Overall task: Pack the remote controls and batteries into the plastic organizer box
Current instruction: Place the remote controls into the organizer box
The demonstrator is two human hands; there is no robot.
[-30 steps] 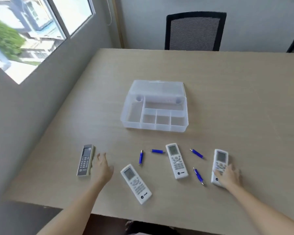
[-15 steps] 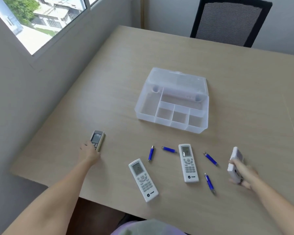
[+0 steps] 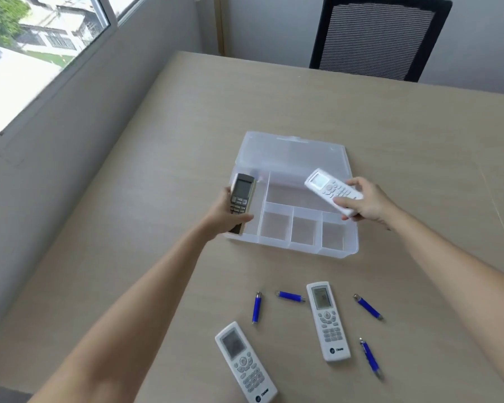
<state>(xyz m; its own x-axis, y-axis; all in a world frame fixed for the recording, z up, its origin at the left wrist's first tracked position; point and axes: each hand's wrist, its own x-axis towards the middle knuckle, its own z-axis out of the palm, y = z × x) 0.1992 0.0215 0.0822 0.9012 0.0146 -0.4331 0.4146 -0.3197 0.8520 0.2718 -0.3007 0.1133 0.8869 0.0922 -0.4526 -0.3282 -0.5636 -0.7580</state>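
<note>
Room: a light wooden table (image 3: 390,135) is filling most of the view, with a grey wall and a window (image 3: 41,48) running along the left and a black mesh chair (image 3: 378,39) standing at the far edge.
Organizer box: the clear plastic organizer box (image 3: 350,248) is sitting open near the table's middle, its lid lying flat behind it; a long narrow compartment is running along its left side, a wide one at the back, and three small ones along the front.
Left hand: the left hand (image 3: 224,216) is gripping a grey remote (image 3: 242,196), holding it keypad up over the box's left compartment.
Right hand: the right hand (image 3: 367,203) is closing around a white remote (image 3: 330,190), holding it tilted, screen end pointing left, above the wide back compartment.
Remotes on table: two more white remotes are lying face up in front of the box, the near-left remote (image 3: 245,363) angled and the near-right remote (image 3: 328,319) almost straight.
Batteries: four blue batteries are lying loose around the two remotes: the left battery (image 3: 257,306), the upper battery (image 3: 290,295), the right battery (image 3: 367,306) and the lowest battery (image 3: 371,359).
</note>
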